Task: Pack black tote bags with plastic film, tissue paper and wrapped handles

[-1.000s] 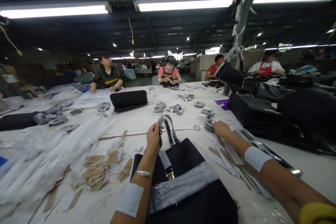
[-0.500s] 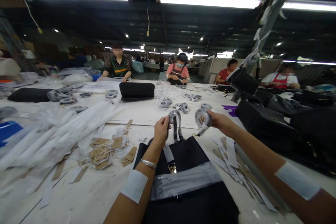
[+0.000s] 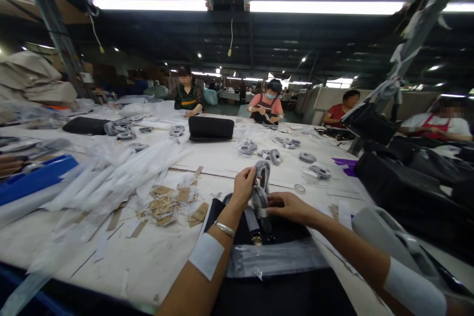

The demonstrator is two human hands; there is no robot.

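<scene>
- My left hand (image 3: 244, 188) is pinching the wrapped handle (image 3: 262, 177) of the black bag (image 3: 266, 256), fingers closed on it, loop standing upright.
- My right hand (image 3: 291, 207) is gripping a wrapped strap bundle (image 3: 259, 201) just beside it.
- Card tags (image 3: 166, 205) are lying left; more bundles (image 3: 274, 155) are sitting beyond.
- Black bags (image 3: 400, 182) are crowding the desk (image 3: 148, 261) on my right.
</scene>
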